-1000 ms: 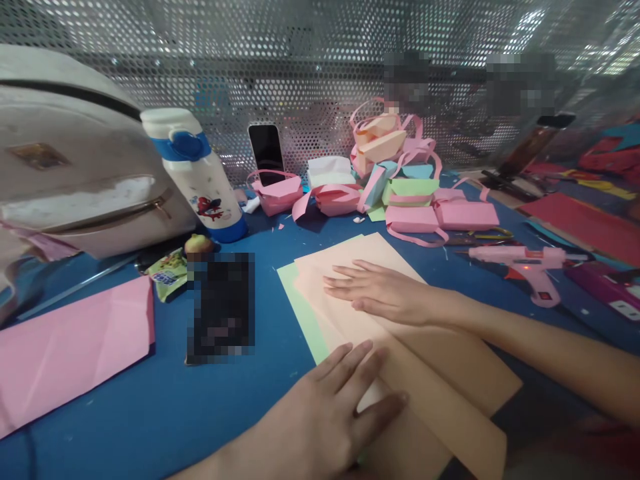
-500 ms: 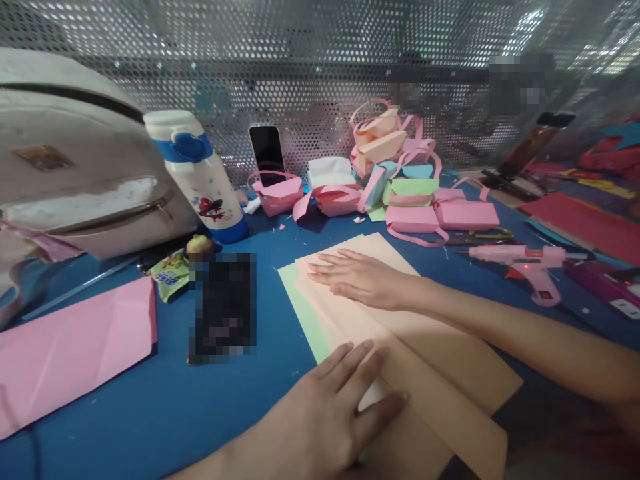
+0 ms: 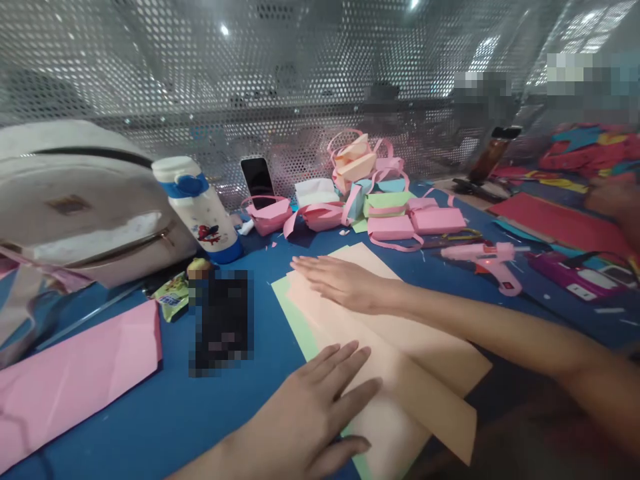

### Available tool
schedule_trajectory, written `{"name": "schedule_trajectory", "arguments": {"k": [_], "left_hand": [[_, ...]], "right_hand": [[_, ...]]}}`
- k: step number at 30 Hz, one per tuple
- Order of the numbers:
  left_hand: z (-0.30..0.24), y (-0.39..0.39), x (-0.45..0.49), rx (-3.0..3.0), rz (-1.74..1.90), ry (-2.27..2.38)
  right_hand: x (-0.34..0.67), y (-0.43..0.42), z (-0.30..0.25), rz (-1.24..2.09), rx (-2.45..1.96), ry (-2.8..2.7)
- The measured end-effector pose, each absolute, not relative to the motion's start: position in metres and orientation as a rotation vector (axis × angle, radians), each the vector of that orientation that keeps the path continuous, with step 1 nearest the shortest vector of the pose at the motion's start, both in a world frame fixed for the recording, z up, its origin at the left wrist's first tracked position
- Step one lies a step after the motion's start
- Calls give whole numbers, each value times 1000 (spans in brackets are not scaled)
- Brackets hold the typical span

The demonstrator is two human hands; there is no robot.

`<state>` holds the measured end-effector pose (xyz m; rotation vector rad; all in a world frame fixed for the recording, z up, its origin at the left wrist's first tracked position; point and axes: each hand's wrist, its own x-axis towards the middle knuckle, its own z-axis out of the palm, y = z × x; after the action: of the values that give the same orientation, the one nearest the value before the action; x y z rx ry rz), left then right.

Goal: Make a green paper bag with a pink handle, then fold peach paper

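A folded peach paper sheet lies on the blue table, over other peach paper and a green paper sheet whose edge shows at the left. My right hand rests flat on the far end of the fold, fingers stretched together toward the left. Nearer to me, my left hand lies over the left part of the peach paper with its fingers spread and thumb apart. Neither hand grips anything. The near end of the paper reaches past the table's front edge.
At the back stand several small paper bags, a phone and a bottle beside a backpack. A pink glue gun lies right, near a purple power strip. Folded pink paper lies left.
My right hand has slid a little toward the far left end of the fold. My left hand's fingers have shifted slightly left, thumb lower. The camera view has tilted up.
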<state>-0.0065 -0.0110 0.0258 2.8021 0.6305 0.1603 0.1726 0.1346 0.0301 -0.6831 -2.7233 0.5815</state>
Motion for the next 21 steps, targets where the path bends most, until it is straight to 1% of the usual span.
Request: {"name": "schedule_trajectory", "arguments": {"k": [3,5,9,11,14,17,21], "left_hand": [[22,-10,-9,2862,290,648],[23,-5,-10,2957,423,650],[32,16,-6,3122,609,723],[37,30,-1,3125,607,755],[41,52,7,3076,575,722],[43,71,16,3075,576,717],[49,79,24,3080,666,852]], "right_hand": [[202,105,52,706,-822,-2528],[224,79,58,844,-914,-2534],[254,32,46,1066,-952,-2587],[259,18,38,1038,-983,-2640],[261,16,35,963,-950,-2663],[265,29,44,1059,-959,-2536],[276,54,53,1143,-998,-2400]]}}
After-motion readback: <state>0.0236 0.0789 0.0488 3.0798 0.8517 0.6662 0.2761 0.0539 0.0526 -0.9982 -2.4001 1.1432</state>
